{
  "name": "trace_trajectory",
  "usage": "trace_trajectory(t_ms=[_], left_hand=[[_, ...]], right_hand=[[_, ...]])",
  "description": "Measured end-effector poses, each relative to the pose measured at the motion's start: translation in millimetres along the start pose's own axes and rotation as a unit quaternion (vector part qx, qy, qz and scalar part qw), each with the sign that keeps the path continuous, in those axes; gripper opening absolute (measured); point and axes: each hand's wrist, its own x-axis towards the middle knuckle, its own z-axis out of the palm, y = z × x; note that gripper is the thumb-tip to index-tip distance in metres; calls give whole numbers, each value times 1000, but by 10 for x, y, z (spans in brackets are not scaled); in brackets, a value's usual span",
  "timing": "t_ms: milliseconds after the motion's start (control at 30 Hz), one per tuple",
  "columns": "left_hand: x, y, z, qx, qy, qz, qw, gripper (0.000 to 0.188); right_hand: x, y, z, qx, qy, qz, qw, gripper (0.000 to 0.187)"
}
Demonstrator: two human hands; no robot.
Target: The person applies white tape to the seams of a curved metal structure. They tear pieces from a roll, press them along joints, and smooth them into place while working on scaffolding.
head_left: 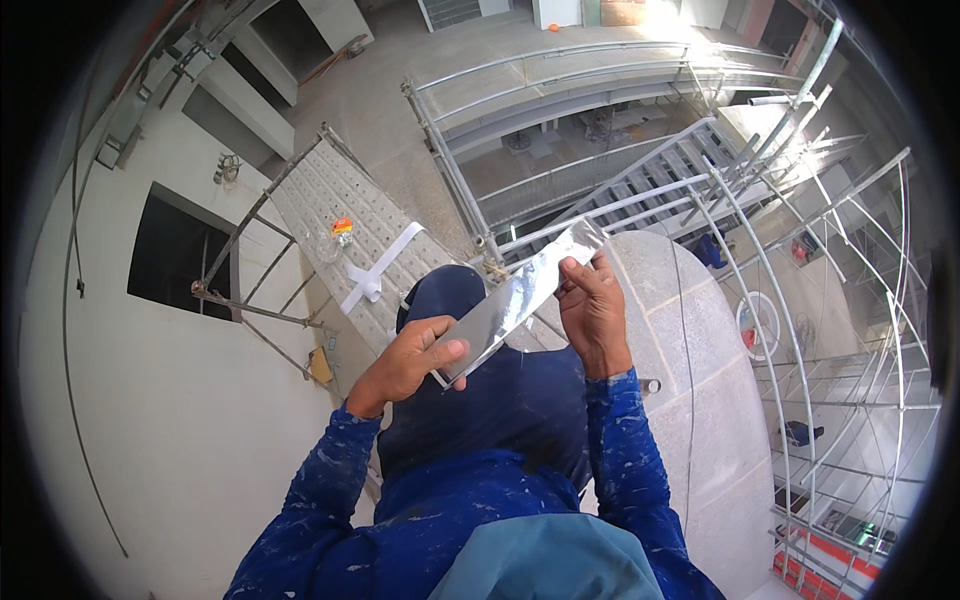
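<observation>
Pinching the near left end of a silvery foil strip, the left hand in the head view has its thumb laid over the upper face and a fingertip showing past the near edge. The right hand holds the strip close to its far right end, thumb on the shiny face and the other fingers partly hidden behind it. Both sets of fingers are closed narrowly on the strip, which slants from near left to far right above the dark blue trousers; its far part is bright and wrinkled, its near part greyer. Blue sleeves flecked with pale spots cover the forearms, and a teal cap shows nearest. To the left and farther off, a perforated metal scaffold platform carries two white strips lying crosswise and, just beyond, a small orange and yellow packet. A pale wall with a dark window opening stands at far left. On the right lies a curved grey slabbed surface, with metal stairs beyond.
</observation>
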Motion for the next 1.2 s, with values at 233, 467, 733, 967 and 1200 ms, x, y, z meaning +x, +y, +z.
trace_trajectory(t_ms=[233,467,733,967,1200], left_hand=[[30,121,-145,178,-84,-100,975,29],[353,247,-119,299,-171,-137,929,23],[688,575,45,470,-212,-168,840,31],[1036,1025,284,501,-183,-84,841,45],[1268,1370,502,493,-194,27,848,47]], right_hand=[[-305,145,-305,-748,170,-200,610,97],[-446,251,-30,-453,-241,166,842,67],[-147,-174,118,-558,-320,122,756,46],[134,-848,357,-564,-306,167,748,30],[208,-1399,380,-619,-282,118,723,28]])
